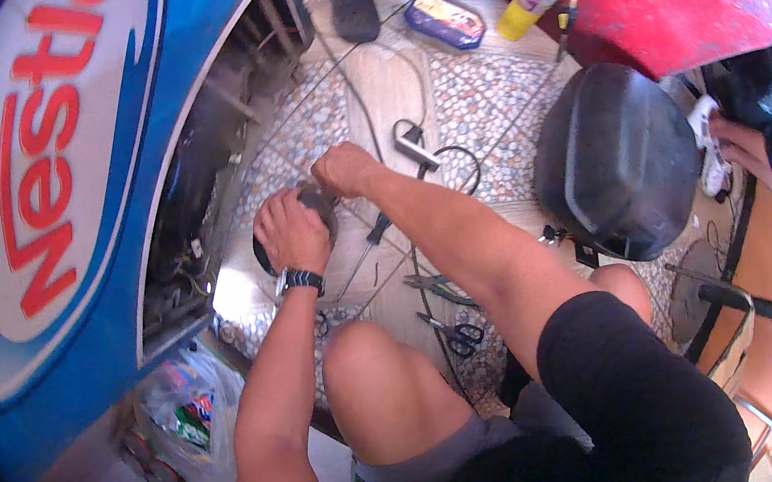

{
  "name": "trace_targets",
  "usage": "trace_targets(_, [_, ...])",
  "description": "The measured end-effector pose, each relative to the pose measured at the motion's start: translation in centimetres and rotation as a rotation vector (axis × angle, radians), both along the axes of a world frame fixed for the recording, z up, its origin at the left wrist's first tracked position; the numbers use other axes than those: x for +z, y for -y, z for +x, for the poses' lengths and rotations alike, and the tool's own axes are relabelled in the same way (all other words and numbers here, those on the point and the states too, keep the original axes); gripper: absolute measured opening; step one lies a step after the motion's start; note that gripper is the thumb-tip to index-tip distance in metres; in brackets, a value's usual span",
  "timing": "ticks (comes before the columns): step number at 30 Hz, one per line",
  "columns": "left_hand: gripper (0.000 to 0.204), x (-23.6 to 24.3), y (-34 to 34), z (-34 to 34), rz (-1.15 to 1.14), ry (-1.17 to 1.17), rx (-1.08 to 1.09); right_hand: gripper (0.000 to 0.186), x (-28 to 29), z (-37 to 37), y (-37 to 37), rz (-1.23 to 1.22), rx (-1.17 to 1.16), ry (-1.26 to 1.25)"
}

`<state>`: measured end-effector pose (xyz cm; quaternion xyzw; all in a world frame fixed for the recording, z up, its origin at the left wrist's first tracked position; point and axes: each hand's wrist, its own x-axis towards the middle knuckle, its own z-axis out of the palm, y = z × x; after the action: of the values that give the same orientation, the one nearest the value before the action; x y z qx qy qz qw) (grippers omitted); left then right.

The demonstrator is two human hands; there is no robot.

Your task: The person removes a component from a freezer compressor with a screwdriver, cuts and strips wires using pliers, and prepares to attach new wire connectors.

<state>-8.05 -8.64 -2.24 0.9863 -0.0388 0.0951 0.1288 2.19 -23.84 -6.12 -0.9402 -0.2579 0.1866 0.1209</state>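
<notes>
My left hand (293,231) lies over a dark rounded object (315,210) on the floor, its fingers wrapped across the top. At the far right side of that object, my right hand (345,169) is closed in a fist. What the right fingers hold, if anything, is hidden. A screwdriver (377,232) with a dark handle lies just right of the object. Nearer to me on the floor are pliers (437,286) and black-handled scissors (461,336).
A blue chest (119,291) with an open machinery bay stands at left, above a plastic bag (194,409). A power strip (415,149), a tub (445,23), a yellow gas cylinder (534,1) and a black case (619,161) lie ahead and right. Other people's hands show at the far edge and right.
</notes>
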Motion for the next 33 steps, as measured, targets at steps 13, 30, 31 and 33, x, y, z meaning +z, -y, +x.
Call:
trace_targets(13, [0.035,-0.1,-1.0,-0.6,0.081,-0.025,-0.065,0.038,17.2,-24.0,33.5,-0.231,-0.313,-0.585])
trace_targets(30, [0.032,0.5,-0.7,0.0,0.07,-0.004,-0.095,0.039,6.7,-34.7,37.5,-0.267,-0.714,-0.022])
trace_targets(31, [0.032,0.3,-0.2,0.2,0.061,0.002,-0.113,0.04,7.0,-35.0,38.1,-0.24,-0.727,-0.044])
trace_targets(33, [0.03,0.2,0.1,0.5,0.051,0.01,-0.115,0.041,9.2,-35.1,38.6,-0.265,-0.745,-0.11])
